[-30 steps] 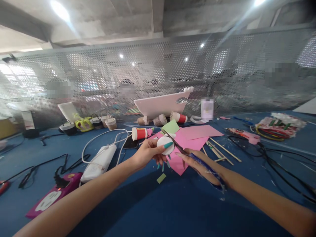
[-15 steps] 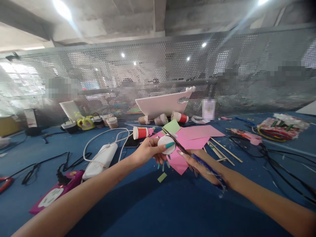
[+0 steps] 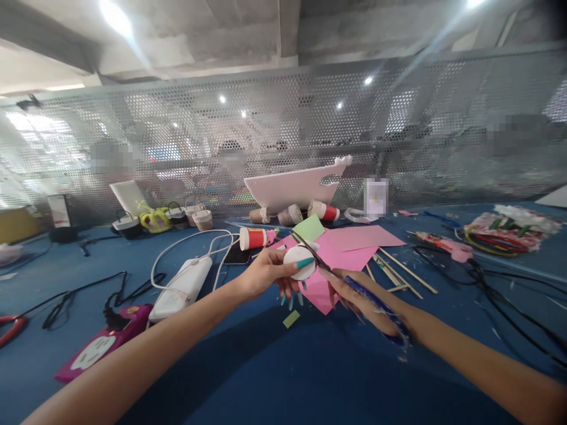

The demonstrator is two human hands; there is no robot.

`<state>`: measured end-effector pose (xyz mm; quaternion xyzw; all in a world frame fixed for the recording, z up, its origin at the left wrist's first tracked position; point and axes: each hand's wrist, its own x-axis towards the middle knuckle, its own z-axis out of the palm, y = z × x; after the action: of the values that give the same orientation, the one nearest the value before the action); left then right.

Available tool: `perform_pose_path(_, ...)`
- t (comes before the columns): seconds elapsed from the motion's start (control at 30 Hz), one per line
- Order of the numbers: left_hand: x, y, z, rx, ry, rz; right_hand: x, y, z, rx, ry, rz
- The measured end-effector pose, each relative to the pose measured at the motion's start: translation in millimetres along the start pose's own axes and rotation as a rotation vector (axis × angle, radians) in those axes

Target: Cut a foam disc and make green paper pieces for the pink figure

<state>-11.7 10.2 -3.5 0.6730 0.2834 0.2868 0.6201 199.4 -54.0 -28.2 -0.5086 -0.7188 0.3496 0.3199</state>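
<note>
My left hand [image 3: 266, 273] pinches a white round piece [image 3: 297, 262] between thumb and fingers, held above the blue table [image 3: 283, 366]. My right hand [image 3: 358, 298] grips blue-handled scissors [image 3: 336, 276]; their dark blades reach up to the top edge of the white piece. Pink paper sheets [image 3: 349, 245] and a green sheet [image 3: 309, 228] lie just behind both hands. A small green paper scrap [image 3: 290, 319] lies on the table below my left hand.
A white power bank [image 3: 181, 287] with its cable and a pink power strip [image 3: 104, 342] lie left. Red-and-white paper cups [image 3: 253, 238], wooden sticks [image 3: 398, 273], small baskets [image 3: 150, 221], a white foam board [image 3: 292, 186] and black cables [image 3: 496, 283] surround them. A perforated metal screen [image 3: 398, 130] backs the table.
Both hands stay almost in place with the white piece and scissors; the view has drifted slightly, and the scissors sit a touch lower.
</note>
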Motion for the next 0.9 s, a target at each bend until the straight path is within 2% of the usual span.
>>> perform_pose_path(0.13,-0.8,2.7,-0.3,0.034,-0.006,-0.010,-4.0,-8.1,-1.1,-0.036,0.032,0.018)
perform_pose_path(0.37,-1.2,6.6,-5.2,0.036,-0.048,-0.025,-2.9,-7.0,2.4,-0.093,0.087,0.071)
perform_pose_path(0.57,-0.6,6.9,-12.6,0.066,-0.091,-0.071,-2.5,-7.4,-1.1,-0.130,0.011,0.038)
perform_pose_path(0.73,0.0,6.3,-15.3,0.068,-0.105,-0.079,-4.5,-12.3,-1.0,-0.076,-0.002,0.123)
perform_pose_path(0.9,-1.1,8.9,-14.2,0.060,-0.123,-0.072,-9.2,-20.2,-2.0,-0.093,0.002,0.049)
